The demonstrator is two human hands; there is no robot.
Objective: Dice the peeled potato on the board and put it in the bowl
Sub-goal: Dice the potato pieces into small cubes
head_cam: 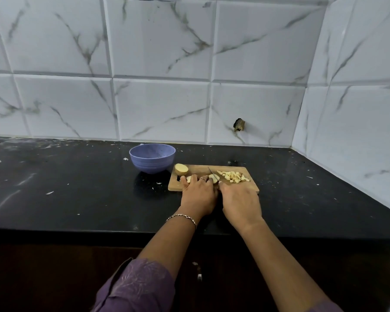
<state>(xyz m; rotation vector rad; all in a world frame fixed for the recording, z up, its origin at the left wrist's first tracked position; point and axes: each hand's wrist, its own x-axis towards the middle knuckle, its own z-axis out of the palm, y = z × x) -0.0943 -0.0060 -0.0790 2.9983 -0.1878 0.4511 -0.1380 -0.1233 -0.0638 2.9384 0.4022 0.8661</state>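
A wooden cutting board (249, 184) lies on the black counter. On its left end sits a potato half (181, 169). My left hand (198, 194) presses curled fingers on a potato piece (214, 178) at the board's middle. My right hand (240, 204) grips a knife (213, 173) whose blade rests on that piece; the handle is hidden in my fist. A heap of several potato dice (233, 176) lies on the board's right part. The purple bowl (152, 157) stands behind the board's left corner and looks empty.
The black counter (77, 188) carries small white specks and scraps. A tiled wall rises behind and on the right, with a dark hole in it (239, 124). The counter's front edge runs under my forearms.
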